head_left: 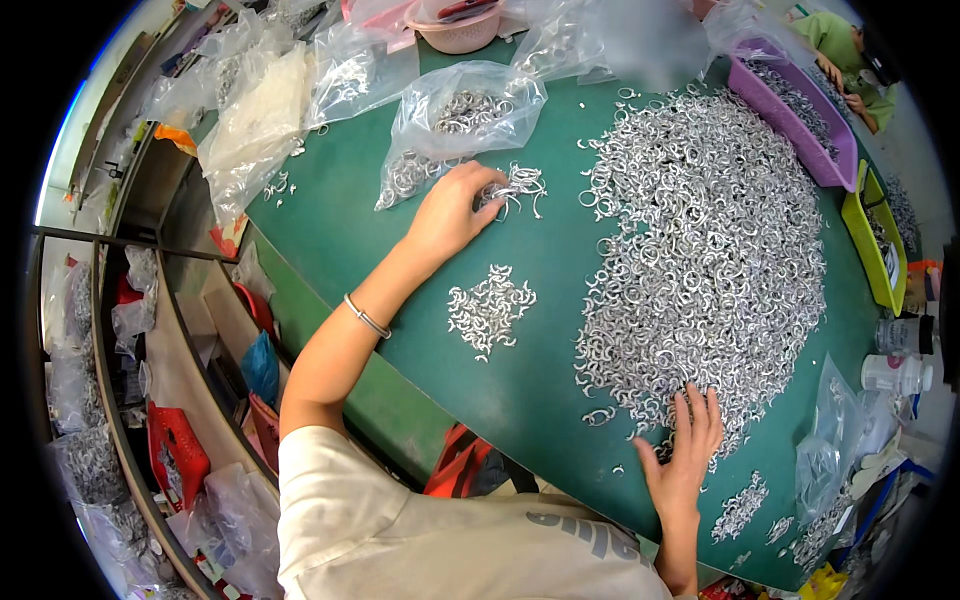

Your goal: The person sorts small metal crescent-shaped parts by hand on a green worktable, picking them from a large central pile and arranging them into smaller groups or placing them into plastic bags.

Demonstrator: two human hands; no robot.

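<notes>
A broad heap of small silver curved metal pieces (710, 240), many like open rings, covers the right half of the green table. My right hand (685, 440) lies at the heap's near edge, fingers spread and touching the pieces. Farther off, my left hand (458, 208) is curled with thumb and fingers round some metal pieces of a small pile (525, 184). Its palm side is hidden. Just beyond it stands an open clear plastic bag (415, 135) with similar pieces inside. A separate small pile (490, 312) lies nearer me, right of my left forearm.
A purple basket (840, 160) and a yellow-green tray (890, 270) stand along the right edge. More plastic bags (265, 110) and a pink basket (455, 32) are at the back. Small piles (740, 508) lie near right. Shelves (185, 370) run along the left. Another person (840, 60) sits far right.
</notes>
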